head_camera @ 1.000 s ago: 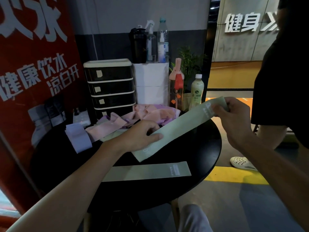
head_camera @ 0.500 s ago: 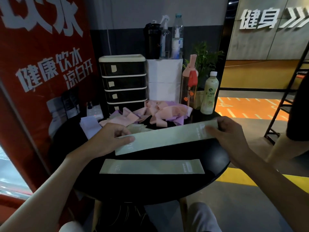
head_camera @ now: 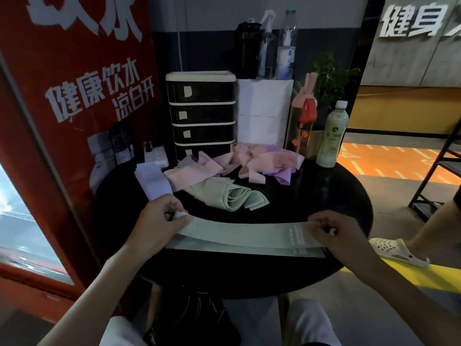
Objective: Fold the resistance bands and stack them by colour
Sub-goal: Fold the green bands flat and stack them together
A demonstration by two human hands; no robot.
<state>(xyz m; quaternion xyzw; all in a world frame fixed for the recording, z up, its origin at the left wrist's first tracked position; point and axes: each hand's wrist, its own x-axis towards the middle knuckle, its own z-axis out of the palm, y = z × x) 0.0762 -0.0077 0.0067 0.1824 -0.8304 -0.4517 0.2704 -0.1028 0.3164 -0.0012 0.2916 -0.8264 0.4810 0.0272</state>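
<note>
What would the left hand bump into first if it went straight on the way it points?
Most likely the loose heap of pale green resistance bands on the round black table. The left hand, pinching a flat pale green band, points forward and right; height is hard to judge.

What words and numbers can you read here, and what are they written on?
"健康饮水": red banner.
"凉白开": the same banner, just below.
"健身": wall sign, cut off at the picture's edge.
"30": top green band, left end.
"3": lower green band, the rest hidden.
Too blurred to read: the bands' small print at the right end and the pale green bottle's label.
</note>
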